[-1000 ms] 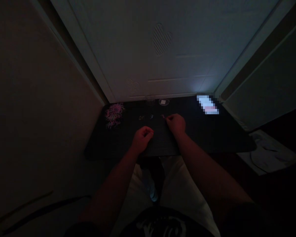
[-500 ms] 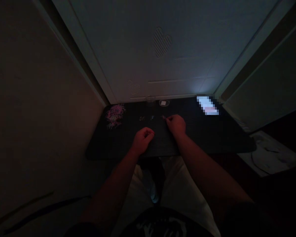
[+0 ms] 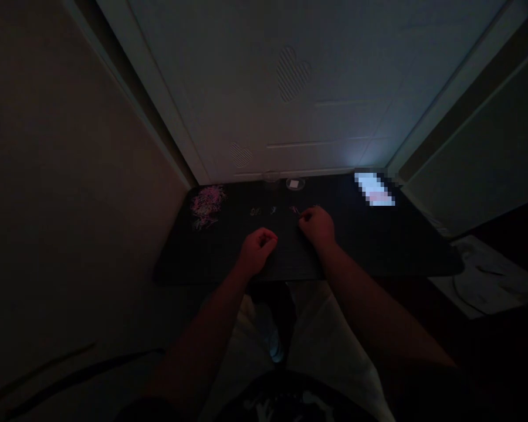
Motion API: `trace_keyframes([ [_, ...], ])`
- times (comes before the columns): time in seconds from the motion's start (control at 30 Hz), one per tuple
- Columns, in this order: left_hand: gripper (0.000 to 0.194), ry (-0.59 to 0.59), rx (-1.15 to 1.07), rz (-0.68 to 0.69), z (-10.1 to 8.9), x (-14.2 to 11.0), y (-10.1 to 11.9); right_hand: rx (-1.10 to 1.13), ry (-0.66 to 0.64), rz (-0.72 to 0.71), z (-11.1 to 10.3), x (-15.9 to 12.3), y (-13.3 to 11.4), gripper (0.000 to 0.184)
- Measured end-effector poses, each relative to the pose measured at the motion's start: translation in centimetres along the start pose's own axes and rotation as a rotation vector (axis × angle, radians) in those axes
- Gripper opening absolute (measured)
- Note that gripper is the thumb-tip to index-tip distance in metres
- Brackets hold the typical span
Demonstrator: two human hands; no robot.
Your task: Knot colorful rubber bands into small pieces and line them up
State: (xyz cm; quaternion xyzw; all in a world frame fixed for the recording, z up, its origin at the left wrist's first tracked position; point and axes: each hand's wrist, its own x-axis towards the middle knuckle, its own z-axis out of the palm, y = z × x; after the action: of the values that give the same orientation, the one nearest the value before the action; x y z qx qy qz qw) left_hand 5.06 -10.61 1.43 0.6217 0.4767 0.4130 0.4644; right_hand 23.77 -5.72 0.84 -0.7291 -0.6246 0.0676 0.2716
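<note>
My left hand point(image 3: 258, 249) rests low over the dark table, thumb and fingertips pinched together; anything held there is too small and dim to make out. My right hand point(image 3: 319, 227) is also closed in a pinch, just right of a small group of thin pinkish pieces point(image 3: 294, 210). Whether a piece sits between its fingertips cannot be seen. To the left lie a tiny bluish-white cluster point(image 3: 273, 210) and a few small loop-like pieces point(image 3: 255, 211). A large heap of thin pink and whitish pieces point(image 3: 207, 205) covers the table's far left.
A round clear container with a white square label point(image 3: 295, 184) stands at the back edge, beside another clear round item point(image 3: 271, 176). A bright, pixelated screen point(image 3: 375, 189) lies at the back right. A white door panel point(image 3: 246, 117) rises directly behind the black table point(image 3: 378, 246).
My right hand has drawn back slightly to the right and towards me from the small pinkish group, which now shows more fully. My left hand stays pinched in nearly the same place.
</note>
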Motion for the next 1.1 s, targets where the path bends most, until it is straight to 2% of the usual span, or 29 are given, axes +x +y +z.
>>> trace_keyframes([
  [0.37,0.008,-0.014,0.009,0.011,-0.03,0.06,-0.29,0.007,-0.024,0.005,0.28,0.32,0.05,0.022],
  [0.57,0.010,-0.019,0.009,0.014,-0.05,0.01,-0.23,0.010,0.019,0.018,0.40,0.37,0.01,0.023],
  [0.83,0.008,-0.013,0.012,0.018,0.07,0.04,-0.10,-0.024,0.005,0.004,0.41,0.31,-0.11,0.027],
  [1.1,0.010,-0.010,0.049,0.053,0.19,-0.17,-0.44,-0.008,0.004,0.032,0.56,0.54,-0.24,0.024],
])
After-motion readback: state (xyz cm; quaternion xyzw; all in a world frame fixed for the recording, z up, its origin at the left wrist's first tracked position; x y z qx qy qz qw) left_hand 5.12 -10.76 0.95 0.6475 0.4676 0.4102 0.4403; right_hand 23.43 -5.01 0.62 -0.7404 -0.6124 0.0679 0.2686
